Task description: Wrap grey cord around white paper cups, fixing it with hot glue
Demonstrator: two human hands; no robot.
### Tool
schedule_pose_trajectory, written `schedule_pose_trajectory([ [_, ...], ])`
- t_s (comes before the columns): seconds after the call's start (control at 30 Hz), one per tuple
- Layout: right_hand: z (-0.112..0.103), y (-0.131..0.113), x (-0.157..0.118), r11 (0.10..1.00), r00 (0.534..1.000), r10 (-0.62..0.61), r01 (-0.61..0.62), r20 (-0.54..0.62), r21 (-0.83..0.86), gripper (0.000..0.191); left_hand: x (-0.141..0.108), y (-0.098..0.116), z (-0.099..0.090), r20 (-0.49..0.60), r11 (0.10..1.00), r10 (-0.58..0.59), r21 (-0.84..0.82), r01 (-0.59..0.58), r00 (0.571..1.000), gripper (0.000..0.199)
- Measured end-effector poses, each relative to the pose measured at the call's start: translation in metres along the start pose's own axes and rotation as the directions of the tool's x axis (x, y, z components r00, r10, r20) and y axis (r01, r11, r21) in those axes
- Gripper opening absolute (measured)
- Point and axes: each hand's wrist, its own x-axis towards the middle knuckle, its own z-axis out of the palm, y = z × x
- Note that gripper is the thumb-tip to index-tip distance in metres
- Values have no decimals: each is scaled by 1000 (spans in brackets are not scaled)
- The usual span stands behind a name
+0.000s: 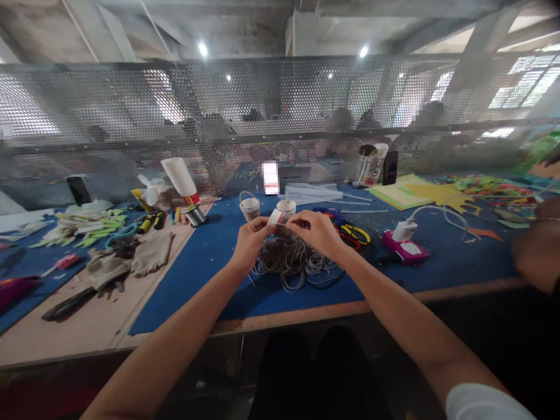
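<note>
We've got both hands up over the blue mat (210, 256). Left hand (251, 236) and right hand (317, 232) are pinched around a small white cup (276, 218) held between them, right above a grey cord tangle (293, 262). Two more little cups (249, 206) sit just behind, glue tube (184, 186) off to the left.

Gloves (144, 254); charger (405, 230); glue tube (184, 186)
</note>
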Motion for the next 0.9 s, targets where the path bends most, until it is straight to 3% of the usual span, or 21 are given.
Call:
schedule_pose_trajectory([
  [0.1, 3, 1, -1, 1000, 1000, 19, -19, 4, -11, 24, 0, 2, -1, -16, 999, 40, 29, -39, 999, 22],
  [0.23, -7, 10, 5, 996, 995, -23, 16, -92, -85, 25, 2, 2, -3, -80, 993, 79, 98, -71, 994, 23],
  [0.33, -33, 31, 14, 956, 979, 104, -147, -177, -252, 28, 3, 2, -4, -94, 989, 102, 115, -91, 990, 24],
  [0.4, -52, 49, 17, 836, 931, 324, -365, -168, -411, 33, 4, 1, -5, -81, 987, 116, 117, -106, 990, 25],
  [0.43, -61, 58, 18, 734, 882, 446, -456, -148, -504, 35, 4, 1, -5, -75, 986, 121, 120, -112, 990, 26],
  [0.6, -75, 96, 15, 551, 749, 654, -568, -107, -612, 41, 2, 2, -4, -77, 987, 115, 123, -105, 990, 23],
  [0.73, -64, 116, 16, 481, 659, 749, -605, -61, -634, 51, 1, 4, -3, -79, 990, 98, 112, -89, 992, 23],
  [0.9, -60, 134, 16, 489, 597, 802, -653, 4, -578, 54, 2, 3, -3, -95, 997, 61, 43, -57, 994, 22],
])
